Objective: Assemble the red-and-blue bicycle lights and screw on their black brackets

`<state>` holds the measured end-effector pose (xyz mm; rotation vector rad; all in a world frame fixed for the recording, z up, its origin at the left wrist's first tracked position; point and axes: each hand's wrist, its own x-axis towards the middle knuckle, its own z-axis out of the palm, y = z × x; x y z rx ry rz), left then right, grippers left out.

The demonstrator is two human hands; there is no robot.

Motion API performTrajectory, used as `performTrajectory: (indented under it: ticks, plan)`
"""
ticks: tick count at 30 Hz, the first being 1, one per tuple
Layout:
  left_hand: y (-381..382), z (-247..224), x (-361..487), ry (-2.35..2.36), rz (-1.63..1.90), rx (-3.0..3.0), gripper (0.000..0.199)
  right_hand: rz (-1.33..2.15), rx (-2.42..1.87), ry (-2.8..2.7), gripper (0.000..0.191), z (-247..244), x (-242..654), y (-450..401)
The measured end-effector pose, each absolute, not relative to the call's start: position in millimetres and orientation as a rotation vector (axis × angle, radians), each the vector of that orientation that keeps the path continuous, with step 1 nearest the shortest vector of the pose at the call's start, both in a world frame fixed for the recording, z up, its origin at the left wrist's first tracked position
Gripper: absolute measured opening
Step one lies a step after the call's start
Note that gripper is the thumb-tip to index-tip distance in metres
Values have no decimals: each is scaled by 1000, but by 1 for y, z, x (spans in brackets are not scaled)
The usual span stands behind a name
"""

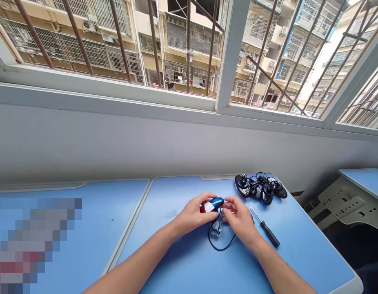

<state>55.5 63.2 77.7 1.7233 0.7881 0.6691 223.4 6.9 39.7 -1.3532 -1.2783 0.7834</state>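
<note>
- Blue, white and red casing (211,205), small and glossy, held up just off the desk between both hands, at the middle of the near desk.
- Left hand (193,213): fingers wrapped closely over the casing's left end, a firm, narrow hold.
- Right hand (238,217): fingertips (228,205) pinched in against the casing's right end, a narrow hold too; what they press on is hidden.
- Black cord (218,248): drops from under the casing and lies in a loose loop on the desk between the wrists.
- Step in hand, as I judge it: fitting or checking this one casing by hand, with the cord attached.
- Next move, as I judge it: it calls for a steady two-handed hold and the cord kept clear of the fingers.
- Screwdriver (268,232): black-handled, lying just right of the right hand, untouched.
- Pile of black and blue parts (260,188): tangled with wires, at the far right of the desk.
- Desk (299,249): blue top, with a second blue desk (85,204) to its left.
- Barred window (232,61): beyond the far wall.
</note>
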Motion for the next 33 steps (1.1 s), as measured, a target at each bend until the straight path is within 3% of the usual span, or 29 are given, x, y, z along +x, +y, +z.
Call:
performTrajectory:
  ticks: [3, 11, 33]
  plan:
    - [61, 76, 57, 798, 731, 1753, 43, 1014, -1255, -1028, 30, 51, 221, 6]
    - [54, 80, 59, 773, 801, 1823, 37, 1069, -1228, -891, 44, 61, 221, 7]
    - [52, 78, 63, 796, 744, 1456, 44, 1088, -1184, -910, 31, 62, 221, 4]
